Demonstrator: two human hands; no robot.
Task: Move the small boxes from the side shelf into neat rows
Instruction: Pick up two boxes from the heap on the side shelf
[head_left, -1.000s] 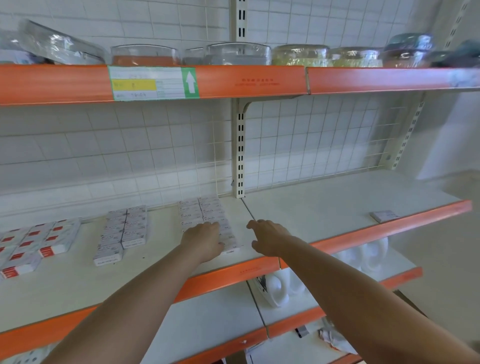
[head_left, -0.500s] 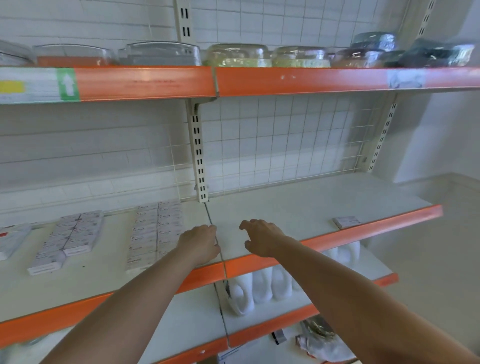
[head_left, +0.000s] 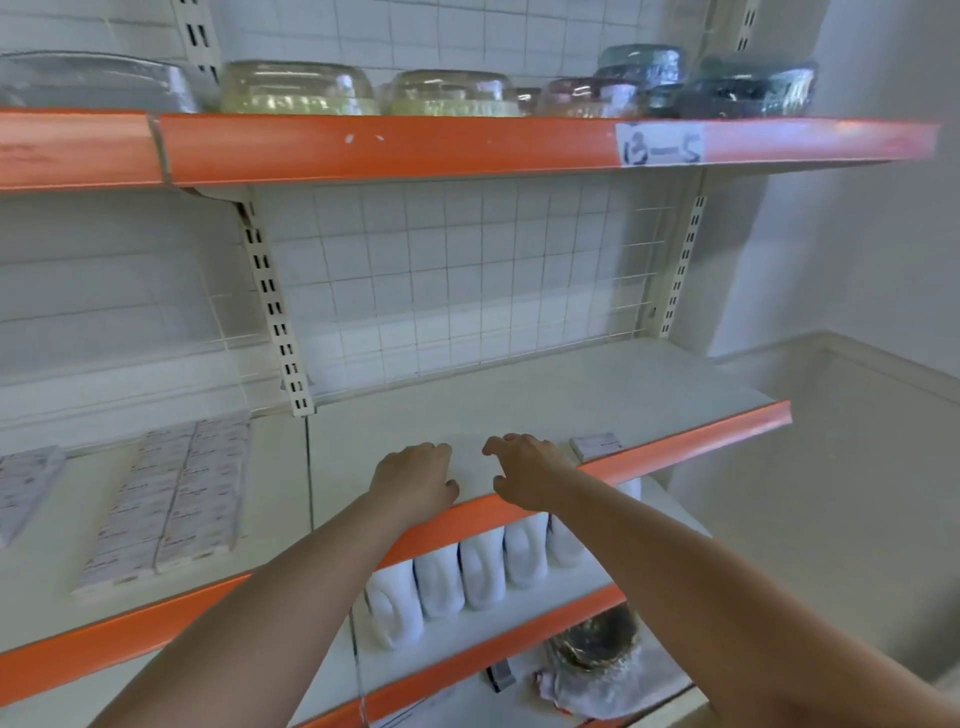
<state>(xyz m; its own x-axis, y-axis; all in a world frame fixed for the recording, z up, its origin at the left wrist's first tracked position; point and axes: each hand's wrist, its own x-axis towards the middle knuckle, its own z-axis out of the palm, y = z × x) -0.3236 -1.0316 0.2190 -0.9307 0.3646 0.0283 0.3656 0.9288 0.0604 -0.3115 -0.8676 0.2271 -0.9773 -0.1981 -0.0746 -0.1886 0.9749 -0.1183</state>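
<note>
One small flat white box (head_left: 597, 446) lies alone near the front edge of the right-hand white shelf (head_left: 545, 395). My right hand (head_left: 524, 470) hovers just left of it, fingers loosely curled and holding nothing. My left hand (head_left: 415, 475) hangs beside it over the same shelf's front edge, also loosely curled and empty. On the left-hand shelf, two neat rows of small white boxes (head_left: 171, 499) run from back to front. Another group of boxes (head_left: 23, 488) is cut off at the left edge.
An orange lip (head_left: 691, 447) edges the shelf. Above, an orange shelf (head_left: 395, 148) carries clear lidded bowls (head_left: 296, 88). White bottles (head_left: 467, 571) stand on the shelf below, with a wrapped bundle (head_left: 597, 665) lower down. A wire grid backs the shelves.
The view has swung right. Both hands have moved from the box rows on the left shelf across the divider to the right shelf, closer to the lone box.
</note>
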